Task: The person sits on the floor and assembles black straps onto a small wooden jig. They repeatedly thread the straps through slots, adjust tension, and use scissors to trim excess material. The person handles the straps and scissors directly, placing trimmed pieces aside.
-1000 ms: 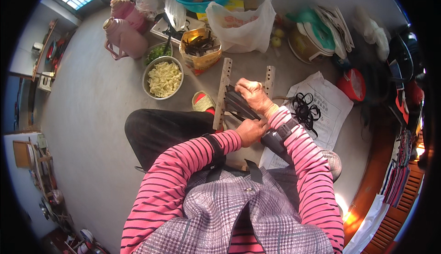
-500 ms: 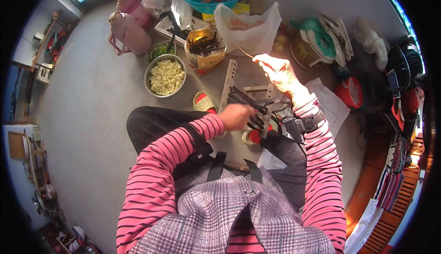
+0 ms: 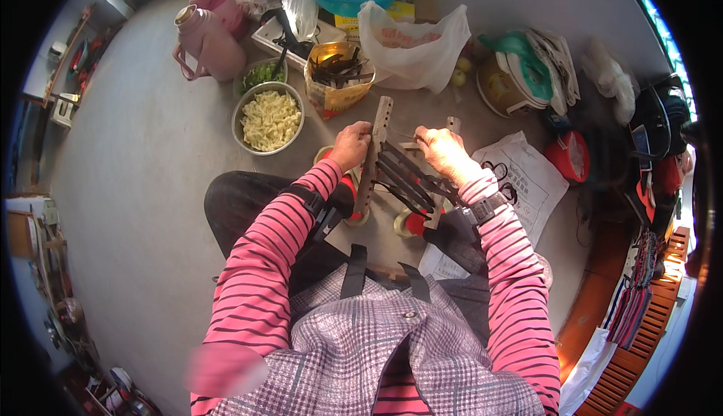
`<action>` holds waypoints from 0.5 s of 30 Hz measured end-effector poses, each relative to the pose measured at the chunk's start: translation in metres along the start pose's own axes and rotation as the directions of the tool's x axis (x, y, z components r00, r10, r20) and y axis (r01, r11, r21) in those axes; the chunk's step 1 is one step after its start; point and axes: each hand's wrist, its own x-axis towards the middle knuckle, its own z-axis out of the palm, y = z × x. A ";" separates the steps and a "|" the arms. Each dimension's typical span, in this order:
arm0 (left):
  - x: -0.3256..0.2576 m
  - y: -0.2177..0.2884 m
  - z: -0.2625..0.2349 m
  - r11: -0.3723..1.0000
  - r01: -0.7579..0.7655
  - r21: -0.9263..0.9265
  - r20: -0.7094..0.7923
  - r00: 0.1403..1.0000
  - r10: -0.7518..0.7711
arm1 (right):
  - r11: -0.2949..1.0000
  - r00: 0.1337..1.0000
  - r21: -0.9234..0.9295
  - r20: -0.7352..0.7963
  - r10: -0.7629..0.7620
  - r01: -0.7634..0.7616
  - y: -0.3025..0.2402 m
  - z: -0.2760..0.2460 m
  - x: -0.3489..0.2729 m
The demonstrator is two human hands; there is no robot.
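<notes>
Black strips [image 3: 409, 179] strung across a wooden frame [image 3: 369, 175], a hand at each side

The frame is set between the legs [image 3: 248, 205], its 2 drilled uprights [image 3: 374, 152] bridged by the strips. The left hand [image 3: 352, 146] is curled against the left upright's outer side; whether anything is pinched cannot be told. The right hand's [image 3: 446, 151] fingers are bunched near the right upright, perhaps on something thin, but their grip cannot be made out. If tension were applied from 1 side only, the frame could be tilted. Strips drawn unevenly could be crossed or left slack. The loose black loops [image 3: 509, 191] on the white sheet [image 3: 536, 171] could be snagged by the strapped wrist device [image 3: 486, 209], being just beside it.
</notes>
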 end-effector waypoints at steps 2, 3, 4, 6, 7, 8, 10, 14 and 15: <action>0.004 -0.002 0.000 0.992 0.091 -0.085 0.088 0.993 -0.084 | 1.000 1.000 0.000 0.002 0.008 -0.008 -0.002 0.006 0.004; 0.006 -0.003 -0.001 0.982 0.130 -0.136 0.122 0.986 -0.114 | 1.000 1.000 0.001 0.013 0.014 -0.014 -0.003 0.008 0.006; 0.008 -0.002 -0.001 0.966 0.177 -0.189 0.157 0.976 -0.149 | 1.000 1.000 0.006 0.014 0.011 -0.011 -0.004 0.009 0.008; 0.009 -0.002 -0.002 0.940 0.215 -0.265 0.147 0.972 -0.181 | 1.000 1.000 -0.010 0.002 0.009 -0.009 -0.005 0.012 0.010; 0.009 -0.002 -0.002 0.919 0.241 -0.312 0.148 0.968 -0.204 | 1.000 1.000 -0.009 -0.005 -0.002 0.002 -0.005 0.012 0.011; 0.009 -0.001 -0.002 0.918 0.245 -0.313 0.152 0.967 -0.207 | 1.000 1.000 -0.015 -0.007 0.008 -0.008 -0.005 0.013 0.011; 0.010 -0.002 -0.001 0.905 0.261 -0.335 0.166 0.962 -0.216 | 1.000 1.000 -0.018 -0.006 0.022 -0.022 -0.005 0.013 0.010; 0.011 -0.002 0.001 0.931 0.227 -0.285 0.137 0.971 -0.195 | 0.999 0.999 -0.012 0.004 0.033 -0.033 -0.007 0.014 0.009; 0.011 -0.002 0.001 0.931 0.236 -0.278 0.135 0.969 -0.205 | 0.999 0.999 -0.014 0.012 0.038 -0.038 -0.008 0.015 0.009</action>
